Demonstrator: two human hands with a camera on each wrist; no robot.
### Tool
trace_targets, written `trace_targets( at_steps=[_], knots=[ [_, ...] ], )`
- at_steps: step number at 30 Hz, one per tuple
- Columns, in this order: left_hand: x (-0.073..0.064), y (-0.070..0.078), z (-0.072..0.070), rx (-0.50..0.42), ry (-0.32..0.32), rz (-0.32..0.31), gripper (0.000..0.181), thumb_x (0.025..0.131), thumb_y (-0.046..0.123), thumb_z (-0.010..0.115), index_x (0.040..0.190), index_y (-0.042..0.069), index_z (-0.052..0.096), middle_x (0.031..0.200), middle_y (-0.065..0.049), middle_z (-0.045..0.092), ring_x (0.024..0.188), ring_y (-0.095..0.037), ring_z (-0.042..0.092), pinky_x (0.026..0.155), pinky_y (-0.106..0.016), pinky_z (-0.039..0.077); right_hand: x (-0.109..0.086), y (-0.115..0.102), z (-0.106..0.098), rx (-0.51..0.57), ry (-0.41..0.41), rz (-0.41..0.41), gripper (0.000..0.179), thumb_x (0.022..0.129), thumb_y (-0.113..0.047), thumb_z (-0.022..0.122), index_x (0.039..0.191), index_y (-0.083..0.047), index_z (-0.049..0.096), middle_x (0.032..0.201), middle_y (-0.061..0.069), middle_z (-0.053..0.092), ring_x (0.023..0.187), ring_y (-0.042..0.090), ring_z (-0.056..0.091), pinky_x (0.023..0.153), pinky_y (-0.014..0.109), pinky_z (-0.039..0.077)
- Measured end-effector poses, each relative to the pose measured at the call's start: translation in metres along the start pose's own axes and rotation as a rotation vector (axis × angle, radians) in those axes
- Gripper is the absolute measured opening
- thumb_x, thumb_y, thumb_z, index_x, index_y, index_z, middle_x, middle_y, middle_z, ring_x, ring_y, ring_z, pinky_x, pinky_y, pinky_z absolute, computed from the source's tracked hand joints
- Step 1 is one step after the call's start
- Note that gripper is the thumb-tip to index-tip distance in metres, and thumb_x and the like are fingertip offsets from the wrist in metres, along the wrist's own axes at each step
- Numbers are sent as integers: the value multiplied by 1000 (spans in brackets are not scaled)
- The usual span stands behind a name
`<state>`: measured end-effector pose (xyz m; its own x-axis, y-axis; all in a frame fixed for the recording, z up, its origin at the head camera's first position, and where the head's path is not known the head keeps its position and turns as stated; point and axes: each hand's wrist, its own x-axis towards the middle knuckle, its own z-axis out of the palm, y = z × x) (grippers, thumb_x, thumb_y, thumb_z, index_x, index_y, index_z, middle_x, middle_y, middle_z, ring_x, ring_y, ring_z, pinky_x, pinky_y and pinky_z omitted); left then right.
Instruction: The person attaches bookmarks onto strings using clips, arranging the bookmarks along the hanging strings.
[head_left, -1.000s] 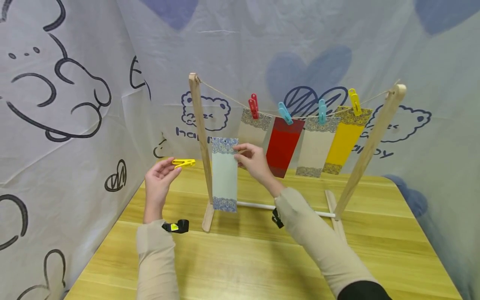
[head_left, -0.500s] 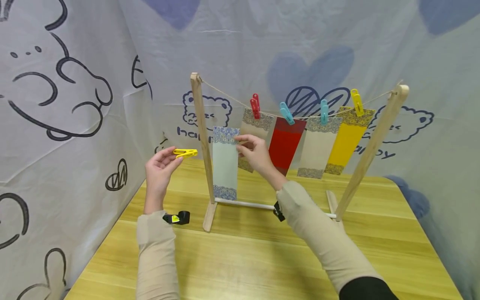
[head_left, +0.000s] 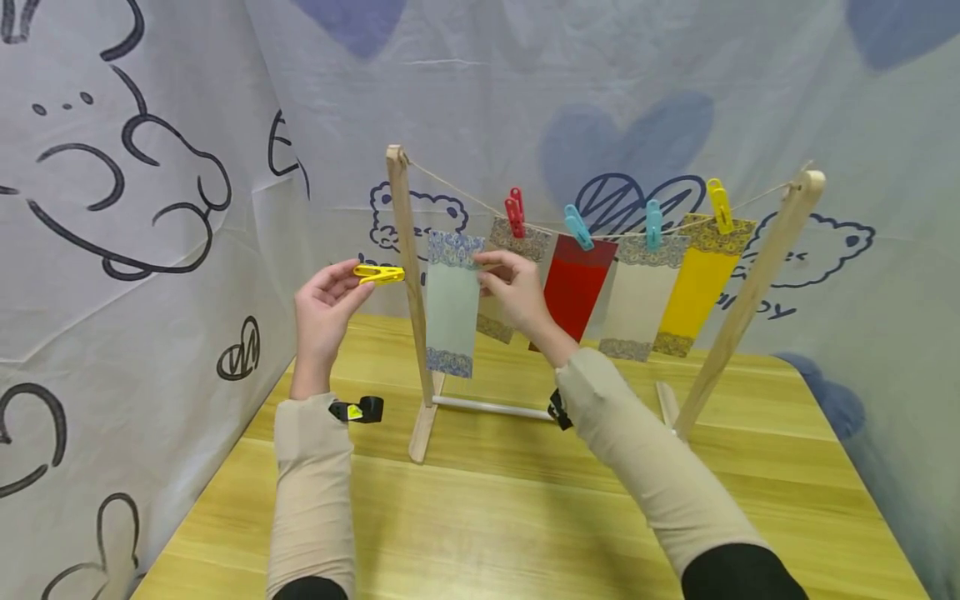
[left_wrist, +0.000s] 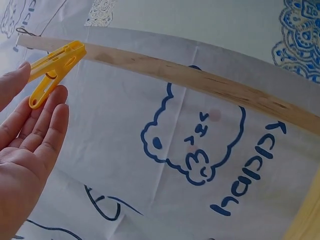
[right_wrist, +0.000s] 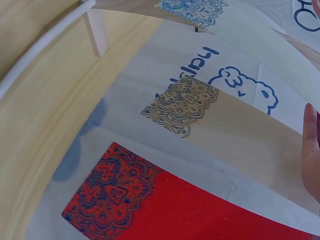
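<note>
My left hand (head_left: 326, 304) pinches a yellow clothespin (head_left: 379, 274) between thumb and fingers, just left of the rack's left post (head_left: 408, 275). In the left wrist view the clothespin (left_wrist: 56, 72) points up and right, its handles between my fingers. My right hand (head_left: 519, 289) pinches the right edge of a pale card (head_left: 452, 304) with blue lace-patterned ends. The card hangs upright beside the left post, its top below the string (head_left: 457, 192). In the right wrist view part of my right hand (right_wrist: 311, 155) shows at the edge, by the pale card (right_wrist: 260, 40).
Several cards hang on the string: a beige one (head_left: 498, 304) under a red clothespin (head_left: 514, 212), a red one (head_left: 576, 292), a cream one (head_left: 637, 300) and a yellow one (head_left: 701, 283). The rack's right post (head_left: 750, 300) and white bottom bar (head_left: 495, 407) stand on the wooden table (head_left: 480, 517).
Both hands have risen, the left with the yellow clothespin and the right with the pale card. The card's top is now higher and nearer the string, and the clothespin overlaps the left post.
</note>
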<state>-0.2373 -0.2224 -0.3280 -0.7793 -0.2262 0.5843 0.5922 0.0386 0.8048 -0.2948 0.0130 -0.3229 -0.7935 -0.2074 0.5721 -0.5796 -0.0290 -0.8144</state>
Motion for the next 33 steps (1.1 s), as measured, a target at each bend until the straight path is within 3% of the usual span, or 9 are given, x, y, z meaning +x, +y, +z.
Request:
trace_targets(
  at_steps=[7, 13, 22, 27, 33],
  knots=[
    [11, 13, 11, -51, -26, 43, 29, 77, -8, 64, 105, -8, 58, 95, -9, 62, 84, -16, 60, 76, -22, 48, 7, -3, -1, -6, 22, -26, 19, 82, 10, 56, 101, 13, 60, 100, 23, 60, 72, 26, 59, 63, 34, 52],
    [21, 23, 18, -43, -23, 78, 31, 76, -10, 64, 105, -12, 57, 93, -9, 63, 82, -16, 61, 75, -23, 49, 9, -4, -2, 11, 32, -28, 19, 82, 10, 56, 101, 14, 59, 102, 25, 59, 74, 33, 58, 64, 38, 52],
    [33, 38, 26, -39, -37, 108, 30, 76, -10, 64, 105, -8, 59, 95, -11, 62, 83, -16, 60, 75, -22, 48, 14, -9, -2, 6, 52, -46, 17, 81, 12, 57, 98, 13, 60, 98, 24, 61, 66, 20, 59, 61, 32, 52],
    [37, 46, 31, 27, -52, 126, 31, 77, -9, 64, 107, -10, 57, 92, -11, 62, 78, -13, 60, 72, -19, 48, 15, -10, -3, 8, 49, -54, 17, 81, 12, 56, 98, 14, 61, 97, 24, 61, 66, 19, 59, 62, 34, 52],
    [46, 58, 41, 166, -91, 209, 32, 78, -7, 64, 109, -10, 56, 85, -17, 62, 69, -10, 58, 67, -19, 49, 16, -8, -4, 12, 49, -59, 17, 81, 13, 56, 97, 14, 61, 95, 25, 61, 65, 20, 59, 62, 38, 52]
  ],
)
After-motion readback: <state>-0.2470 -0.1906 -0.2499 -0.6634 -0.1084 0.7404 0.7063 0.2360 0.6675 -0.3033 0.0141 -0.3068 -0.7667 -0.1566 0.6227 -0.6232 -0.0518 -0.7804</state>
